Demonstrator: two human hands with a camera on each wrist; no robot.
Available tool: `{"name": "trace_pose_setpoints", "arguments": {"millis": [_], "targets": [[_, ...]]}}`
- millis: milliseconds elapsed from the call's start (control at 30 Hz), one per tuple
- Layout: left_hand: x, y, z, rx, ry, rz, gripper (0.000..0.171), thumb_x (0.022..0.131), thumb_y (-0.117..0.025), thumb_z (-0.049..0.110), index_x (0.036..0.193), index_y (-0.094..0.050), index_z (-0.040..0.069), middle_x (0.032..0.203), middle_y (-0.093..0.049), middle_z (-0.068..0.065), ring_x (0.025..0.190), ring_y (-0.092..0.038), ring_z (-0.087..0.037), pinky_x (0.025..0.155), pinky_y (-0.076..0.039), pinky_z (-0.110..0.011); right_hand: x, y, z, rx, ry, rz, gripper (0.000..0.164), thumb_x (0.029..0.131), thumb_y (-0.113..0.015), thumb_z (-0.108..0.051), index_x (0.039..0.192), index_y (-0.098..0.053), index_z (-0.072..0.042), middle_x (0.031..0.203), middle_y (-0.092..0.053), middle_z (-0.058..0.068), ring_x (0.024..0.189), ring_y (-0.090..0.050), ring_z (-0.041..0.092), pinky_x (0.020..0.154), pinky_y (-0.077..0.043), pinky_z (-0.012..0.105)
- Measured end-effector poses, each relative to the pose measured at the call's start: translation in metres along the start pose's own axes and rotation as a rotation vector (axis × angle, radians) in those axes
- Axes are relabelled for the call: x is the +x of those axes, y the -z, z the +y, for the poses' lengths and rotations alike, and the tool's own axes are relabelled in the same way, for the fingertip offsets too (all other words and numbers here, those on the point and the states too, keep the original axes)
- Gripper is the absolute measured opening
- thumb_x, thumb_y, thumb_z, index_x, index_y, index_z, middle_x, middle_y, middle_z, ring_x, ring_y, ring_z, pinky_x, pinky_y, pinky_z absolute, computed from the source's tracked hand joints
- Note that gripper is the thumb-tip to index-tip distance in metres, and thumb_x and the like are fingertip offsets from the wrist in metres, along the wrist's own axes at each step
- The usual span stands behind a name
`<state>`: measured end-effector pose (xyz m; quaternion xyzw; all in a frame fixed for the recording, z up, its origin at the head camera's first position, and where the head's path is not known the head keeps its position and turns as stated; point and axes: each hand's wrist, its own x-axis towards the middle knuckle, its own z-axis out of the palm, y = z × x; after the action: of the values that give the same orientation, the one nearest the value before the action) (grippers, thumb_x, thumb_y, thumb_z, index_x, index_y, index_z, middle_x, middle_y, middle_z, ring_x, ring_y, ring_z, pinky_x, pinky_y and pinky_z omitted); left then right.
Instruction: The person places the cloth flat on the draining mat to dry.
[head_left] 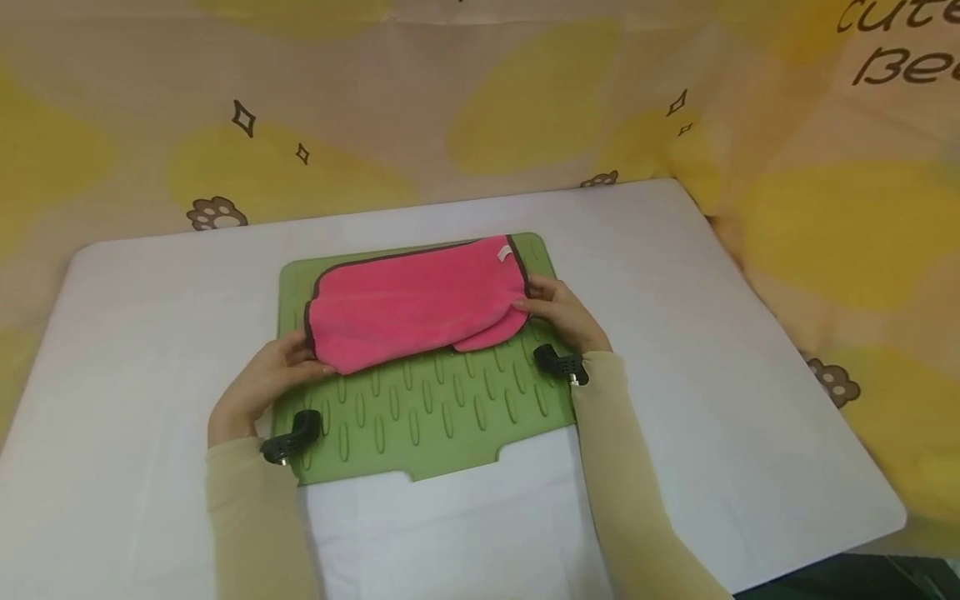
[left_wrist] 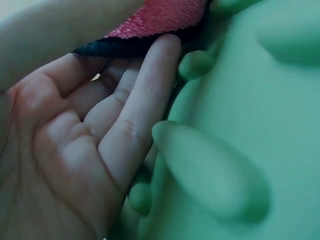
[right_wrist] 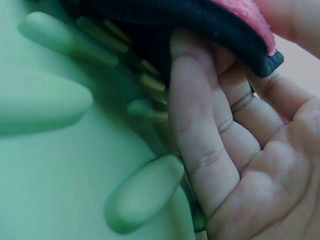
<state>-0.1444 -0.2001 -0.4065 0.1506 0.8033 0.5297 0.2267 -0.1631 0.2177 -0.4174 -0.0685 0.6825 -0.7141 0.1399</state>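
A pink towel (head_left: 412,300) with dark edging lies folded over the upper part of a green ridged mat (head_left: 390,417). Its lower right corner shows a second layer underneath, and a small white tag sits near the upper right. My left hand (head_left: 273,375) pinches the towel's lower left edge, thumb on top and fingers beneath the dark border in the left wrist view. At the right edge my right hand (head_left: 562,312) holds the cloth the same way, its fingers (right_wrist: 200,115) under the border and partly hidden by it.
The mat has raised oval ridges and a notched front edge, and lies on a white table (head_left: 750,375) with rounded corners. A yellow patterned cloth (head_left: 360,108) hangs behind and at the right. Dark wrist cameras (head_left: 296,437) sit at both cuffs.
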Motion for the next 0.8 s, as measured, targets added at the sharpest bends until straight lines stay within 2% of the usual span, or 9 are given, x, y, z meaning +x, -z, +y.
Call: {"name": "trace_pose_setpoints", "arguments": {"millis": [100,233,333,433,500,633,733,800], "targets": [[0.0,-0.001,0.0,0.032,-0.004,0.027,0.055,0.089,-0.065,0.011,0.133,-0.039,-0.012,0.126,-0.052,-0.03,0.097,-0.054,0.007,0.086,-0.039,-0.009,0.0,-0.001,-0.002,-0.02,-0.008,0.003,0.045,0.089,-0.06,-0.004,0.131,-0.048,0.005,0.121,-0.059,0.012,0.108,-0.055,0.017,0.094,-0.045,0.03],[-0.001,-0.003,0.001,0.051,-0.002,0.063,0.051,0.092,-0.062,0.012,0.132,-0.042,-0.013,0.125,-0.052,-0.031,0.098,-0.051,0.01,0.085,-0.039,-0.008,-0.002,-0.007,-0.003,-0.146,-0.037,0.026,0.044,0.09,-0.062,-0.012,0.131,-0.051,0.003,0.123,-0.057,0.014,0.111,-0.052,0.017,0.098,-0.04,0.031],[-0.003,-0.006,0.003,0.058,-0.026,0.101,0.048,0.092,-0.062,0.011,0.129,-0.045,-0.013,0.123,-0.053,-0.032,0.097,-0.051,0.011,0.084,-0.04,-0.008,-0.005,-0.013,-0.005,-0.264,-0.05,0.036,0.04,0.091,-0.063,-0.019,0.126,-0.056,0.0,0.116,-0.06,0.011,0.104,-0.053,0.016,0.093,-0.041,0.03],[-0.006,-0.008,0.004,0.08,-0.048,0.121,0.045,0.091,-0.062,0.01,0.127,-0.047,-0.013,0.12,-0.055,-0.032,0.096,-0.051,0.012,0.083,-0.04,-0.007,-0.011,-0.017,-0.008,-0.313,-0.046,0.028,0.036,0.091,-0.064,-0.021,0.12,-0.059,0.0,0.105,-0.061,0.01,0.093,-0.053,0.016,0.084,-0.043,0.028],[-0.008,-0.009,0.005,0.089,-0.053,0.11,0.046,0.091,-0.062,0.01,0.129,-0.045,-0.012,0.119,-0.056,-0.031,0.096,-0.051,0.011,0.083,-0.04,-0.007,-0.015,-0.018,-0.009,-0.324,-0.049,0.014,0.035,0.09,-0.065,-0.018,0.118,-0.058,0.001,0.099,-0.061,0.01,0.087,-0.054,0.015,0.077,-0.044,0.026],[-0.012,-0.012,0.005,0.043,-0.042,0.081,0.054,0.091,-0.061,0.006,0.136,-0.037,-0.012,0.12,-0.054,-0.033,0.096,-0.053,0.01,0.084,-0.042,-0.008,-0.025,-0.019,-0.009,-0.316,-0.065,-0.023,0.043,0.087,-0.067,-0.009,0.125,-0.052,0.005,0.101,-0.062,0.012,0.082,-0.057,0.013,0.073,-0.048,0.023],[-0.013,-0.016,0.005,0.03,-0.047,0.123,0.053,0.091,-0.061,0.004,0.135,-0.038,-0.013,0.117,-0.055,-0.034,0.093,-0.055,0.01,0.081,-0.043,-0.008,-0.028,-0.019,-0.008,-0.289,-0.081,-0.022,0.049,0.086,-0.068,-0.006,0.128,-0.048,0.006,0.105,-0.063,0.015,0.085,-0.06,0.013,0.074,-0.049,0.023],[-0.013,-0.019,0.005,0.058,-0.059,0.163,0.047,0.09,-0.061,0.004,0.131,-0.043,-0.013,0.113,-0.058,-0.033,0.09,-0.055,0.009,0.079,-0.044,-0.009,-0.029,-0.019,-0.007,-0.28,-0.089,-0.011,0.048,0.085,-0.069,-0.006,0.127,-0.049,0.006,0.103,-0.064,0.016,0.084,-0.061,0.012,0.074,-0.049,0.023]]}}
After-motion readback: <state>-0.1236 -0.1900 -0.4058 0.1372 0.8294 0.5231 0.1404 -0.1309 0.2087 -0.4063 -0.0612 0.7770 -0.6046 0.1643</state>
